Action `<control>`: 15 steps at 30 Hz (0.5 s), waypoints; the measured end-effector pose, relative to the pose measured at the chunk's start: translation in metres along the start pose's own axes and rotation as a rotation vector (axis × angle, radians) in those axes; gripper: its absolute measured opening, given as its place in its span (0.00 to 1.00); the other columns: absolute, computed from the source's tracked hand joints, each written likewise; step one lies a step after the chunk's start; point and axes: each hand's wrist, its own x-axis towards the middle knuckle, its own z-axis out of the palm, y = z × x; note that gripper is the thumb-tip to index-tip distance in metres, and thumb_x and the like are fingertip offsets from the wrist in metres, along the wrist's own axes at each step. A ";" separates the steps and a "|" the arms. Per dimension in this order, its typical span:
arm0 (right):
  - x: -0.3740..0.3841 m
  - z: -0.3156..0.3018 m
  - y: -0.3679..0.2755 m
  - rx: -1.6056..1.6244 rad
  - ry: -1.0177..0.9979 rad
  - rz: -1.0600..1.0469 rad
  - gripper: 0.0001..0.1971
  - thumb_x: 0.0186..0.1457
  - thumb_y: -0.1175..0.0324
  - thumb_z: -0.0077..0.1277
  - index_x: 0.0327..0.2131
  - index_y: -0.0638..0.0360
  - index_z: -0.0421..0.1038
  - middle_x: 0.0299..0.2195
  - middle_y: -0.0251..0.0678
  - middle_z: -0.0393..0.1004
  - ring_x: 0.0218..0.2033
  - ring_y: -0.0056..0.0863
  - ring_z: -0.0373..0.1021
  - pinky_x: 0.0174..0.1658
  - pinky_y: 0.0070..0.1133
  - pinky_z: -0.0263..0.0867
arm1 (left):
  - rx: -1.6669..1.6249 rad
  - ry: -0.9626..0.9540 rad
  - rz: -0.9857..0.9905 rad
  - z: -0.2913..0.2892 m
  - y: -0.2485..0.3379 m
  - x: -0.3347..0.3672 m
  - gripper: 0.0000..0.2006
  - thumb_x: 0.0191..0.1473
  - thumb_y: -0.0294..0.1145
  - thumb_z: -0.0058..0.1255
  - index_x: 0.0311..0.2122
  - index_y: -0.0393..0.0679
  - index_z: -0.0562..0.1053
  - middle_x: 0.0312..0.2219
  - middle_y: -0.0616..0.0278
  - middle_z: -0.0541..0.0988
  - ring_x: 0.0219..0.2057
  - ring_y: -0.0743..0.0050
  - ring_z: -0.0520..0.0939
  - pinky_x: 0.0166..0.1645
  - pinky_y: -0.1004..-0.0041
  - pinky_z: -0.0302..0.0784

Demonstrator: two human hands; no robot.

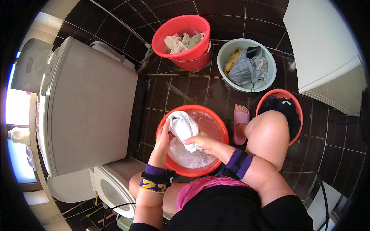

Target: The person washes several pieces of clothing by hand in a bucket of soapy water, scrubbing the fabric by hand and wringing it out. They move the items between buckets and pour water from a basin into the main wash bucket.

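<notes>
"Since both hands meet on one piece, how does each one hold it?"

"The right hand (204,141) is closed partway around the near end of a bunched white cloth (185,127), thumb on top. The left hand (163,135) curves along the cloth's left side; some of its fingers are hidden, so I can't tell how tightly it grips."

"And where is the cloth?"

"Over the left and middle part of a round orange-red plastic basin (192,172), above cloudy, sudsy water (189,158). Whether its underside touches the water, I can't tell."

"Which step would you call this?"

"Hand-washing, I'd judge: rubbing or squeezing the cloth amid the suds. The next move seems to call for a firm hold from both hands, kept low so that drips fall inside the basin."

"What stands farther out?"

"To the right, just beyond the bent knee, a round orange plastic tub (300,121) with dark clothes (291,111). Farther off, a pale blue-green round plastic basin (272,65) bears grey cloth (244,67) and tan cloth (232,61). Left of that, on the far side, a deep red plastic bucket (192,63) holds pale crumpled cloths (181,44)."
</notes>
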 end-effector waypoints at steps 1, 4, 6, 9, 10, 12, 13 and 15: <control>-0.002 0.003 -0.002 0.090 -0.017 0.045 0.26 0.44 0.73 0.57 0.49 0.62 0.63 0.37 0.35 0.72 0.35 0.24 0.71 0.38 0.23 0.69 | 0.272 -0.012 0.058 -0.025 -0.010 0.006 0.31 0.58 0.56 0.37 0.53 0.37 0.64 0.48 0.54 0.72 0.49 0.61 0.73 0.55 0.64 0.64; -0.002 -0.006 -0.007 0.438 -0.291 0.169 0.23 0.47 0.70 0.54 0.48 0.62 0.62 0.34 0.36 0.70 0.33 0.24 0.70 0.32 0.21 0.68 | -0.158 -0.082 0.034 -0.028 -0.005 0.001 0.35 0.57 0.61 0.34 0.56 0.38 0.61 0.52 0.53 0.69 0.52 0.59 0.70 0.56 0.61 0.63; -0.011 0.012 -0.014 0.741 -0.461 0.355 0.26 0.48 0.68 0.53 0.51 0.61 0.57 0.38 0.37 0.65 0.34 0.22 0.66 0.27 0.17 0.65 | -0.353 -0.252 0.090 -0.014 0.005 -0.011 0.41 0.51 0.68 0.35 0.59 0.42 0.57 0.56 0.50 0.63 0.57 0.51 0.63 0.60 0.54 0.58; -0.024 0.028 -0.008 1.149 -0.655 0.580 0.31 0.48 0.69 0.52 0.55 0.59 0.51 0.44 0.37 0.59 0.35 0.22 0.61 0.26 0.15 0.64 | -0.470 -0.512 0.274 0.006 0.019 -0.011 0.46 0.44 0.71 0.44 0.62 0.51 0.52 0.59 0.50 0.58 0.58 0.40 0.61 0.58 0.50 0.60; -0.024 0.029 -0.006 1.206 -0.682 0.615 0.30 0.48 0.69 0.52 0.54 0.60 0.52 0.43 0.37 0.59 0.35 0.22 0.62 0.26 0.14 0.64 | -0.440 -0.522 0.323 0.015 0.030 -0.015 0.46 0.44 0.70 0.44 0.63 0.52 0.51 0.59 0.50 0.57 0.58 0.41 0.60 0.57 0.50 0.62; -0.023 0.028 -0.002 1.323 -0.731 0.684 0.28 0.49 0.69 0.52 0.53 0.62 0.53 0.42 0.37 0.60 0.36 0.22 0.63 0.26 0.13 0.63 | -0.380 -0.540 0.419 0.026 0.043 -0.018 0.46 0.44 0.69 0.46 0.64 0.54 0.48 0.60 0.51 0.55 0.58 0.41 0.60 0.56 0.52 0.65; -0.023 0.028 -0.001 1.281 -0.736 0.653 0.28 0.50 0.68 0.52 0.53 0.62 0.53 0.42 0.37 0.60 0.36 0.22 0.62 0.25 0.13 0.63 | -0.484 -0.489 0.393 0.027 0.037 -0.021 0.38 0.46 0.65 0.47 0.58 0.52 0.59 0.54 0.52 0.65 0.54 0.44 0.66 0.52 0.54 0.70; -0.020 0.032 -0.002 1.190 -0.760 0.602 0.28 0.51 0.67 0.52 0.52 0.63 0.52 0.42 0.37 0.60 0.36 0.22 0.62 0.24 0.13 0.63 | -0.564 -0.716 0.364 -0.008 0.030 0.003 0.30 0.46 0.56 0.51 0.49 0.45 0.65 0.46 0.50 0.69 0.51 0.44 0.69 0.51 0.52 0.70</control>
